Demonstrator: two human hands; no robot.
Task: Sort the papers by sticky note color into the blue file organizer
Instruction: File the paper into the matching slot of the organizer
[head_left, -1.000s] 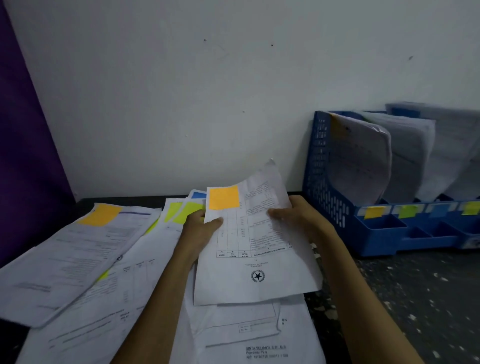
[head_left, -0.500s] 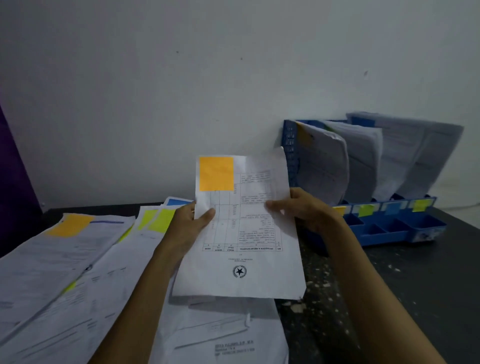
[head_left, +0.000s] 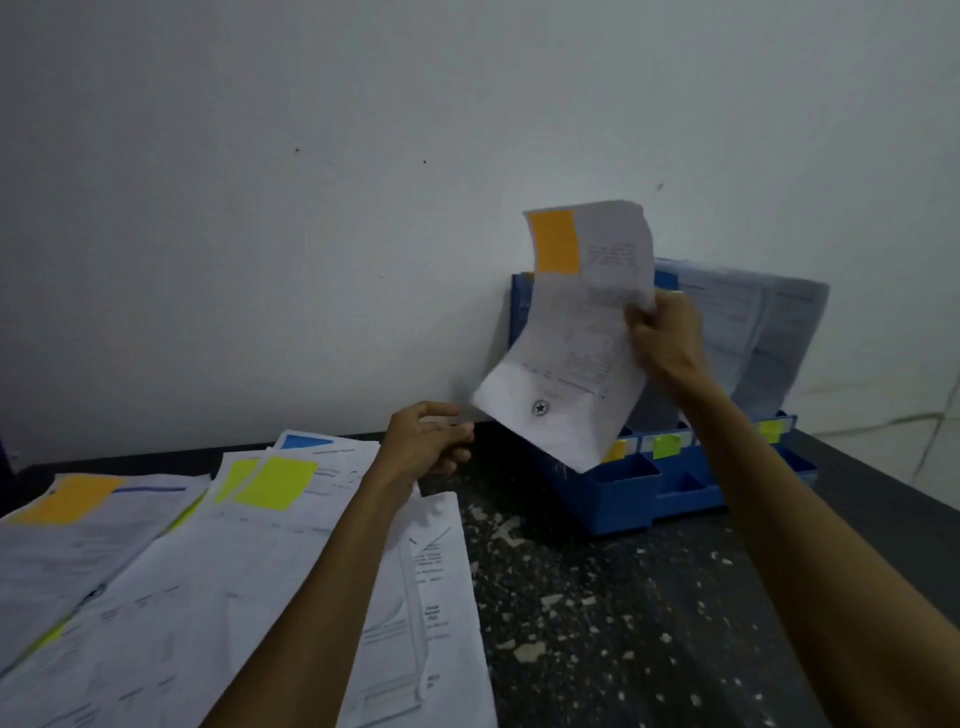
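Note:
My right hand (head_left: 666, 338) pinches the right edge of a white printed sheet (head_left: 566, 364) with an orange sticky note (head_left: 556, 241) at its top left. The sheet hangs upright in front of the left end of the blue file organizer (head_left: 608, 499), which stands against the wall at the right and holds several leaning papers (head_left: 748, 332). Small orange, green and yellow tabs mark its front slots. My left hand (head_left: 427, 441) hovers empty with fingers apart, left of the sheet and above the pile of loose papers (head_left: 218, 571).
The loose papers spread over the left of the dark speckled table (head_left: 623, 613) carry orange (head_left: 70, 496), yellow-green (head_left: 275, 480) and blue (head_left: 306, 441) sticky notes. A white wall runs behind everything. A purple surface shows at the far left edge.
My left hand let go of the orange-noted sheet and dropped back over the pile. My right hand alone carried the sheet up and right, in front of the organizer's left end.

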